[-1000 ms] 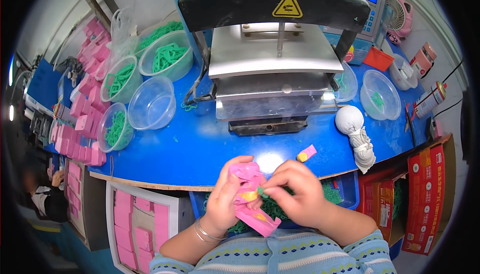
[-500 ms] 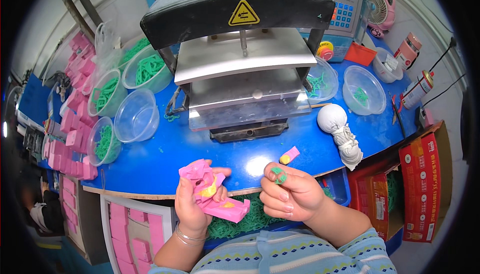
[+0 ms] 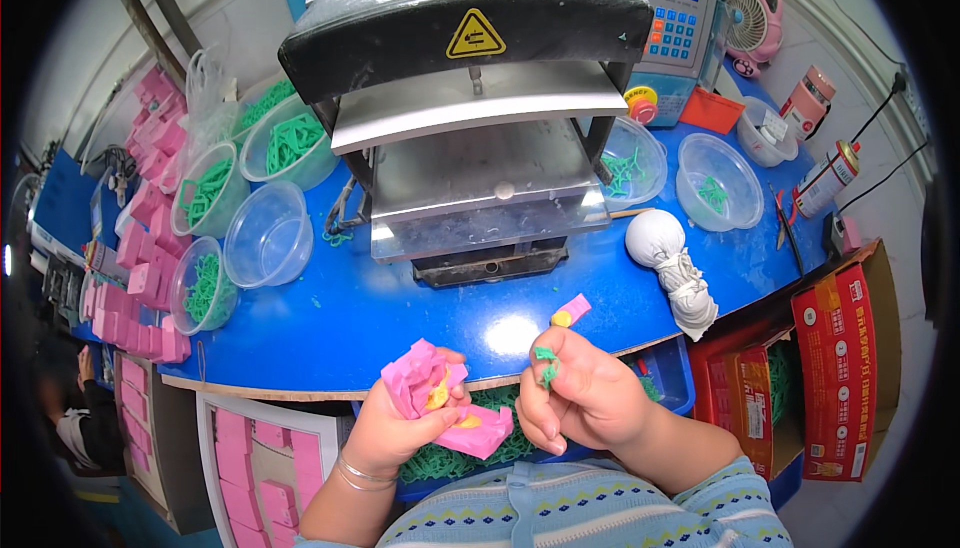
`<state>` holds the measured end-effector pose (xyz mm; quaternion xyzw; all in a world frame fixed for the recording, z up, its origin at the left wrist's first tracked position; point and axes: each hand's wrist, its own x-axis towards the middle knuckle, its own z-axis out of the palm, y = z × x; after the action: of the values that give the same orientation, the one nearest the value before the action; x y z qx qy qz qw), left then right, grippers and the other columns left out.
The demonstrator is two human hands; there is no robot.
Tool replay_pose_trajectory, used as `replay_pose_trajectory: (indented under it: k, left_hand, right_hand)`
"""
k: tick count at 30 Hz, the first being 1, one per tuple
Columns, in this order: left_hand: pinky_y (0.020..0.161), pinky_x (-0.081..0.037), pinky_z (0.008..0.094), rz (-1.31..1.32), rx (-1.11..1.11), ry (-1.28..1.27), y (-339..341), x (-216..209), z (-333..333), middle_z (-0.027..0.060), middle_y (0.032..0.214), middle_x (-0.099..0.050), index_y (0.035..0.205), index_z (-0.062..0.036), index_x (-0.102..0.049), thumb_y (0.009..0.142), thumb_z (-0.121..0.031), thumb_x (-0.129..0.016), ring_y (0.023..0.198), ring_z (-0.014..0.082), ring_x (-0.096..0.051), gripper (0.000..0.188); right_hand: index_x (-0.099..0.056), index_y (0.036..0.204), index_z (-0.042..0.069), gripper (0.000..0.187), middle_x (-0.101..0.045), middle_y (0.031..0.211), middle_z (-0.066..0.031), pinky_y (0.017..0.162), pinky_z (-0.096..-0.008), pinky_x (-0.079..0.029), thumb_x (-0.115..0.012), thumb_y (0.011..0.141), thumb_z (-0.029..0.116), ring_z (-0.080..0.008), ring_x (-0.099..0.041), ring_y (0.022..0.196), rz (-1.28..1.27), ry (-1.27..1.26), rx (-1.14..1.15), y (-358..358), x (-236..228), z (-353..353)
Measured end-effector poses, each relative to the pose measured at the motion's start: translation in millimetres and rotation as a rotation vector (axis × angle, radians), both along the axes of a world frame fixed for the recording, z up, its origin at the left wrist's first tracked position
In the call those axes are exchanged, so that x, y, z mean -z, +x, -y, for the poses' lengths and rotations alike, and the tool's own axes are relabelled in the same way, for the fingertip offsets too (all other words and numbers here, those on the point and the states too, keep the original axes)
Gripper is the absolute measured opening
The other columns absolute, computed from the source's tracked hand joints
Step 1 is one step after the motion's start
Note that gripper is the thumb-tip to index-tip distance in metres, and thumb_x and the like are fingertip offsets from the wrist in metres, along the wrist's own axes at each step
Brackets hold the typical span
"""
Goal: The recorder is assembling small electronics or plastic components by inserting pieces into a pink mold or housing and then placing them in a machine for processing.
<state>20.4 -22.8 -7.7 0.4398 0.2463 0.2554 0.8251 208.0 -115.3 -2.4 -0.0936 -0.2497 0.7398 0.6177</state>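
My left hand (image 3: 385, 423) grips a soft pink rubber mold (image 3: 478, 435) with yellow patches inside. Its halves are bent apart, one flap folded up over the fingers. To the right, my right hand (image 3: 590, 388) pinches a small green piece (image 3: 546, 368) between thumb and fingertips; its exact shape is hard to make out. Just beyond that hand, a small pink block with a yellow end (image 3: 571, 311) lies on the blue table (image 3: 420, 333). Green stringy scraps (image 3: 435, 461) fill a container below the table edge, beneath both hands.
A press (image 3: 490, 198) with metal plates stands ahead. Clear tubs (image 3: 268, 235), several holding green pieces, flank it. Pink blocks (image 3: 150, 283) are stacked at left. A white cloth-wrapped ball (image 3: 656, 239), pliers (image 3: 783, 218), a spray can (image 3: 828, 180) and a red carton (image 3: 835, 378) are at right.
My left hand has shifted right with the mold and turned it, its upper flap now folded over. My right hand has turned the green piece slightly. The gap between the press plates looks wider.
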Motion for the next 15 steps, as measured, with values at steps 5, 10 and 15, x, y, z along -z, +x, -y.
replay_pose_trajectory:
  k: [5,10,15]
  left_hand:
    - [0.083,-0.044,0.0282,-0.079,-0.040,0.417,-1,5,-3,0.0055,0.090,-0.053,0.111,0.0043,-0.048,0.071,0.011,-0.059,0.087,0.0152,-0.054,0.042]
    - [0.078,-0.049,0.0344,-0.140,-0.161,0.151,1,-6,3,0.0150,0.094,-0.057,0.107,0.0037,-0.047,0.070,0.005,-0.064,0.088,0.0240,-0.059,0.040]
    - [0.081,-0.050,0.0380,-0.010,-0.041,0.075,1,6,6,0.0208,0.106,-0.056,0.117,-0.0020,-0.037,0.077,0.005,-0.059,0.097,0.0294,-0.059,0.046]
  right_hand:
    - [-0.042,0.102,0.009,0.017,-0.053,0.074,-0.0112,0.054,-0.0281,-0.044,-0.044,0.093,0.024,-0.0186,-0.053,0.062,0.284,-0.038,0.088,6,-2,8]
    - [-0.058,0.096,0.006,0.023,-0.057,0.082,-0.0103,0.060,-0.0362,-0.047,-0.060,0.080,0.023,-0.0285,-0.058,0.070,1.851,0.318,0.465,22,-24,9]
    - [-0.057,0.099,0.004,0.029,-0.054,0.089,-0.0107,0.071,-0.0374,-0.044,-0.065,0.072,0.013,-0.0289,-0.053,0.085,2.172,0.141,0.905,48,-2,-5]
